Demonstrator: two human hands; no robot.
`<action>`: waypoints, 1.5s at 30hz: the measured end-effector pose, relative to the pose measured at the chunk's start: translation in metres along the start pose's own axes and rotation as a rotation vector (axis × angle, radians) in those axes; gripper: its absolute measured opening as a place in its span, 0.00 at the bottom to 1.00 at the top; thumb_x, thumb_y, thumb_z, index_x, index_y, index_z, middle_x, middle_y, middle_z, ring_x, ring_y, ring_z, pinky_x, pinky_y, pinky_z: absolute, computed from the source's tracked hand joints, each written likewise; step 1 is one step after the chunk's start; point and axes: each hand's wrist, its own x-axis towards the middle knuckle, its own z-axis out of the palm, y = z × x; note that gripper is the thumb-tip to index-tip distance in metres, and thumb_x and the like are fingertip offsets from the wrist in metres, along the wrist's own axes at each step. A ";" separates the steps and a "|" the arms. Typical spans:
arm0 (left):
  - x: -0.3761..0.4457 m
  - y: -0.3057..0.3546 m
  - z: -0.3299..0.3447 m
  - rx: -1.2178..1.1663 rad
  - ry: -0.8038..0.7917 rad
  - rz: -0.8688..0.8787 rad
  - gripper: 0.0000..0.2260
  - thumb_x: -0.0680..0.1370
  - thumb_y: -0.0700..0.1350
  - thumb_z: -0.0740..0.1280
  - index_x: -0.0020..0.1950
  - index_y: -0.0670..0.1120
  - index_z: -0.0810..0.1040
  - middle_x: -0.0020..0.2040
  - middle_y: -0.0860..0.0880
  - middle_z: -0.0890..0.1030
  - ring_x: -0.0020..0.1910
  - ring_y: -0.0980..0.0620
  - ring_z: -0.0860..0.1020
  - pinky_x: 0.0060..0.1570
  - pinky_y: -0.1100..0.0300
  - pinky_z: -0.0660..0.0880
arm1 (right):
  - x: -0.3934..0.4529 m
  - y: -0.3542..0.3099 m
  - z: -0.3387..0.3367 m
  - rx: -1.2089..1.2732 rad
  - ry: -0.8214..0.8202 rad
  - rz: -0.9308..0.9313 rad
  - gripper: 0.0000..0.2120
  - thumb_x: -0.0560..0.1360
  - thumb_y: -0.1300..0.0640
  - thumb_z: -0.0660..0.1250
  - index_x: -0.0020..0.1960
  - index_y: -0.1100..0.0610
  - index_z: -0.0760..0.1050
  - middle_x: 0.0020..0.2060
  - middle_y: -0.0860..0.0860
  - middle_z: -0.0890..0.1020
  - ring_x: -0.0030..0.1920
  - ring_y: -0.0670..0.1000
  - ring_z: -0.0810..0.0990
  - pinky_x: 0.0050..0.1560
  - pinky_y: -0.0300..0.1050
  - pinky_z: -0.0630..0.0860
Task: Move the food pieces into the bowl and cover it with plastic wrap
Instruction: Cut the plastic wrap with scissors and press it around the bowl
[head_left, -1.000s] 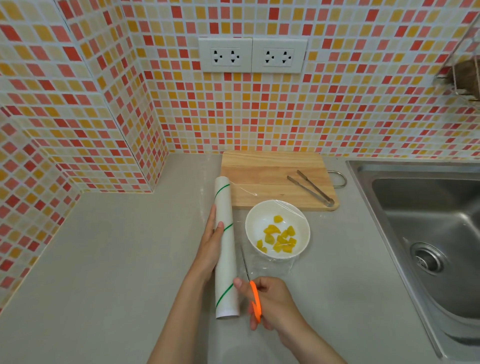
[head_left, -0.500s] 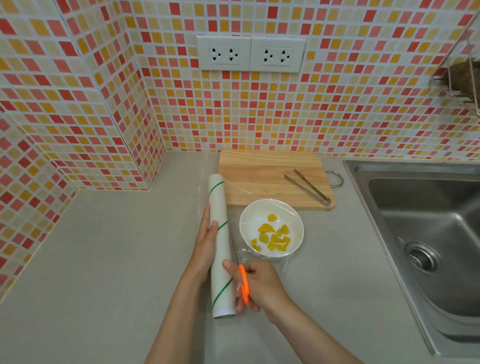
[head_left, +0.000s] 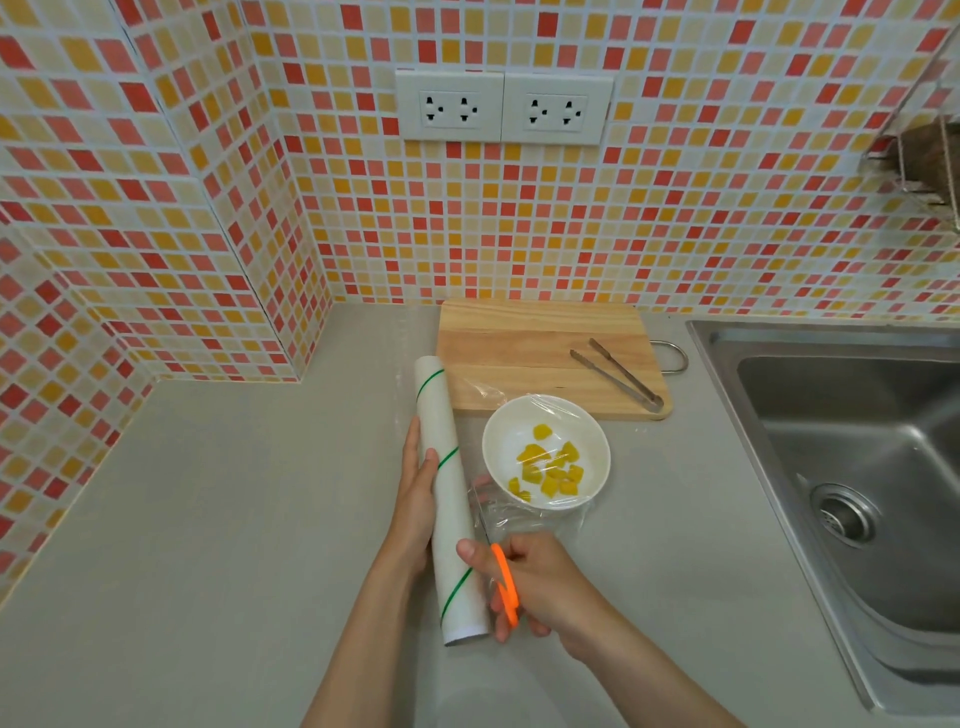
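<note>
A white bowl (head_left: 498, 441) on the grey counter holds several yellow food pieces (head_left: 550, 470). Clear plastic wrap (head_left: 524, 522) lies stretched over the bowl and bunches on the counter at its near side. The long white plastic wrap roll (head_left: 449, 499) with green stripes lies just left of the bowl. My left hand (head_left: 415, 493) rests flat against the roll's left side. My right hand (head_left: 535, 587) grips orange-handled scissors (head_left: 504, 584), whose blades point into the film between roll and bowl.
A wooden cutting board (head_left: 535, 348) with metal tongs (head_left: 618, 374) lies behind the bowl. A steel sink (head_left: 857, 467) takes up the right side. Tiled walls with sockets (head_left: 504, 106) close the back and left; a wire rack (head_left: 930, 156) hangs top right.
My right hand with the scissors has moved forward along the roll toward the bowl, and the film now bunches at the bowl's near side. My left hand stays on the roll.
</note>
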 end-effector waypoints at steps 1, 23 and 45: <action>0.000 -0.001 0.002 -0.019 -0.012 -0.007 0.17 0.82 0.49 0.56 0.63 0.73 0.63 0.74 0.53 0.66 0.67 0.42 0.72 0.66 0.38 0.69 | -0.002 0.000 -0.002 -0.016 -0.003 0.008 0.22 0.63 0.35 0.71 0.32 0.53 0.70 0.23 0.49 0.76 0.23 0.51 0.79 0.18 0.32 0.56; -0.003 -0.010 0.011 -0.049 -0.068 0.032 0.19 0.82 0.47 0.54 0.71 0.63 0.59 0.66 0.51 0.73 0.46 0.55 0.83 0.38 0.61 0.79 | 0.035 -0.023 -0.008 0.129 0.125 -0.045 0.23 0.63 0.38 0.73 0.27 0.56 0.70 0.19 0.53 0.75 0.18 0.51 0.78 0.16 0.32 0.57; -0.005 -0.005 0.010 0.008 -0.091 -0.010 0.21 0.83 0.46 0.52 0.74 0.61 0.56 0.72 0.45 0.70 0.68 0.42 0.72 0.69 0.42 0.66 | 0.078 -0.059 -0.016 0.166 0.112 0.012 0.26 0.64 0.35 0.71 0.36 0.59 0.72 0.17 0.52 0.77 0.21 0.52 0.80 0.18 0.31 0.60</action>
